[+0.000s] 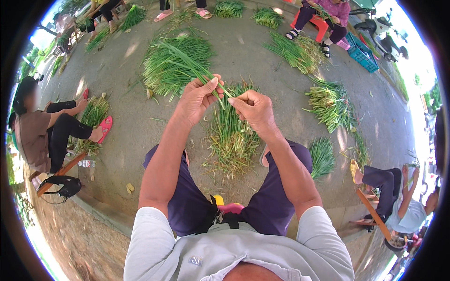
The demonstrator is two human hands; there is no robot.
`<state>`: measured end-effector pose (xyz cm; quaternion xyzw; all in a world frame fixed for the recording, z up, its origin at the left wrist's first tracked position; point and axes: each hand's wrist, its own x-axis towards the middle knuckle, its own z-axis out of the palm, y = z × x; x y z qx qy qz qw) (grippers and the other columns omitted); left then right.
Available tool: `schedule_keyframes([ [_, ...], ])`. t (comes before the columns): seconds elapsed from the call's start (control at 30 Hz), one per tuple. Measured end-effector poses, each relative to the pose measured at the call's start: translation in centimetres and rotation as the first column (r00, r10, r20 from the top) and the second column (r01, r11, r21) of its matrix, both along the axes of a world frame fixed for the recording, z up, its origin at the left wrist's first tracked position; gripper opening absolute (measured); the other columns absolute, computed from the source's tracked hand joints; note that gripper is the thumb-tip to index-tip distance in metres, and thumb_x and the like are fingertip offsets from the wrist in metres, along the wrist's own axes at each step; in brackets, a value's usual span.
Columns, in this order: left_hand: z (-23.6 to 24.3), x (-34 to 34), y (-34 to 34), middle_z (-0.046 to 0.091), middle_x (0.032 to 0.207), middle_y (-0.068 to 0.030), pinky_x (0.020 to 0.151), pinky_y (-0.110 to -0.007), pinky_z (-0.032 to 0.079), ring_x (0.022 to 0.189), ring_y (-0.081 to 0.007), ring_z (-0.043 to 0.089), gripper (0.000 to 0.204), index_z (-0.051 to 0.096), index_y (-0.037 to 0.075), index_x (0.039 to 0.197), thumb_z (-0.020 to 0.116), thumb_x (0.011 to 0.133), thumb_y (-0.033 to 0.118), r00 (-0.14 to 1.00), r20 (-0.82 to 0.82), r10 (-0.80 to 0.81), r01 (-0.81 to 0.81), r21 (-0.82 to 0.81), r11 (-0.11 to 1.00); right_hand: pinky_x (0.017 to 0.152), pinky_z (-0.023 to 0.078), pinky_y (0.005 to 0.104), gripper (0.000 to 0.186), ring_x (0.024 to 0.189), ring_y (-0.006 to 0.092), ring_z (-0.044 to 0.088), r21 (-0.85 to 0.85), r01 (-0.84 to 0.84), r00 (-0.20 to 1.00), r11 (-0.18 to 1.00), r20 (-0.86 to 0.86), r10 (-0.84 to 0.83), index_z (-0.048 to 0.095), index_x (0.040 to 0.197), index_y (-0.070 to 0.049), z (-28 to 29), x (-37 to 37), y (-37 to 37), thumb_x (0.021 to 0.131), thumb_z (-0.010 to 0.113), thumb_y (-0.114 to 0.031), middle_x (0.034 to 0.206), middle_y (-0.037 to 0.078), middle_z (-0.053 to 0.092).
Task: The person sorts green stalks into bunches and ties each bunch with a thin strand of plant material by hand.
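Note:
My left hand (199, 98) grips a few long, slender green stalks (192, 61), their leafy tops extending away from me. My right hand (251, 109) is closed in a pinch on the pale lower end of these stalks, just right of my left hand. Beneath both hands, between my legs, lies a loose heap of green and yellowed stalks (229, 140) with straw-like bits. Beyond them, slightly left, a large mound of fresh green stalks (161, 75) is spread on the pavement (122, 168).
Seated people (61, 131) are at left, right (408, 215) and far side, several holding stalks. More green piles (328, 105) lie at right and back. A blue crate (363, 54) and scooters (384, 35) stand at back right. A black bag (63, 186) sits at left.

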<state>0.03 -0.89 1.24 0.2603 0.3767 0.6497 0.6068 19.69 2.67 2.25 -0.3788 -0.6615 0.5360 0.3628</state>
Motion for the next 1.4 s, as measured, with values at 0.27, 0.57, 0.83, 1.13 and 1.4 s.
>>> schedule_keyframes([
  [0.27, -0.3, -0.8, 0.0, 0.066, 0.098, -0.0069, 0.078, -0.031, 0.056, 0.083, -0.0161, 0.064, 0.022, 0.063, 0.0, 0.114, 0.064, 0.096, 0.013, 0.992, 0.125, 0.019, -0.02, 0.01, 1.0, 0.049, 0.043, 0.0239, 0.028, 0.051, 0.0057, 0.047, -0.196, -0.112, 0.963, 0.974, -0.263, 0.058, 0.062, 0.08, -0.002, 0.3, 0.1, 0.3, 0.098, 0.063, -0.023, 0.063, -0.001, 0.053],
  [0.57, 0.3, -1.2, -0.1, 0.065, 0.103, -0.0075, 0.078, -0.031, 0.055, 0.084, -0.0157, 0.062, 0.019, 0.064, 0.003, 0.114, 0.06, 0.099, 0.013, 0.995, 0.102, 0.001, -0.014, 0.127, 0.992, 0.056, 0.049, 0.0242, 0.024, 0.063, 0.0078, 0.057, -0.153, -0.113, 0.941, 0.982, -0.333, 0.057, 0.065, 0.102, 0.001, 0.7, -0.6, 0.2, 0.102, 0.057, -0.022, 0.081, 0.004, 0.064],
  [0.83, 0.6, -0.6, -0.2, 0.065, 0.104, -0.0057, 0.079, -0.031, 0.054, 0.085, -0.0145, 0.062, 0.019, 0.064, 0.004, 0.114, 0.061, 0.099, 0.015, 1.0, -0.019, -0.004, 0.006, 0.138, 0.99, 0.054, 0.048, 0.023, 0.017, 0.061, 0.0072, 0.058, -0.182, -0.185, 0.953, 0.966, -0.275, 0.131, 0.066, 0.097, 0.003, 0.8, -0.3, 0.1, 0.095, 0.067, -0.014, 0.076, 0.003, 0.064],
  [1.13, 0.5, 0.0, -0.2, 0.067, 0.101, -0.0033, 0.081, -0.03, 0.053, 0.086, -0.014, 0.063, 0.018, 0.067, 0.007, 0.11, 0.066, 0.096, 0.018, 0.997, -0.073, 0.014, -0.007, 0.094, 0.996, 0.052, 0.043, 0.0224, 0.012, 0.061, 0.0057, 0.056, 0.205, 0.061, 0.998, 0.977, -0.014, -0.059, 0.066, 0.088, 0.0, -0.5, -0.6, 0.0, 0.092, 0.068, -0.011, 0.067, -0.001, 0.061],
  [1.4, 0.0, 0.0, 0.1, 0.068, 0.104, -0.0045, 0.085, -0.031, 0.054, 0.09, -0.0149, 0.063, 0.018, 0.067, 0.006, 0.112, 0.064, 0.096, 0.015, 0.998, -0.053, 0.035, -0.031, 0.076, 0.997, 0.052, 0.047, 0.0235, 0.023, 0.059, 0.007, 0.057, -0.138, 0.129, 0.962, 0.982, -0.223, -0.158, 0.062, 0.086, -0.002, -0.1, -0.9, 0.0, 0.1, 0.06, -0.02, 0.069, 0.003, 0.061],
])
